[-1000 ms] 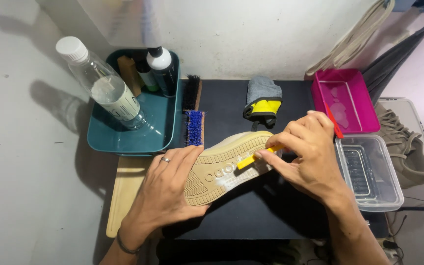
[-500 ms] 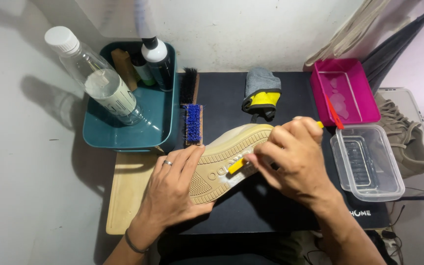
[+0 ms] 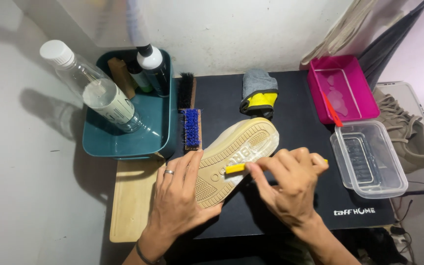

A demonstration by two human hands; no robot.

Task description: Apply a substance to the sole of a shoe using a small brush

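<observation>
A shoe lies sole-up on the black mat [image 3: 280, 98], its tan ribbed sole [image 3: 241, 147] slanting from lower left to upper right. My left hand [image 3: 177, 201], a ring on one finger, presses flat on the heel end of the sole and holds the shoe down. My right hand [image 3: 288, 189] grips a small yellow brush [image 3: 235, 168], whose head rests on the middle of the sole. Most of the brush handle is hidden in my fingers.
A teal tray [image 3: 123, 140] at left holds clear and dark bottles. A blue-bristled brush [image 3: 191, 128] and a black brush [image 3: 186, 91] lie beside it. A grey and yellow cloth [image 3: 257, 93], pink tub [image 3: 342, 91], clear plastic container [image 3: 369, 157], wooden board [image 3: 131, 201], another shoe [image 3: 408, 130].
My right hand has slid the yellow brush down and left along the sole, from near the toe to its middle. My left hand has stayed on the heel. The view has shifted slightly.
</observation>
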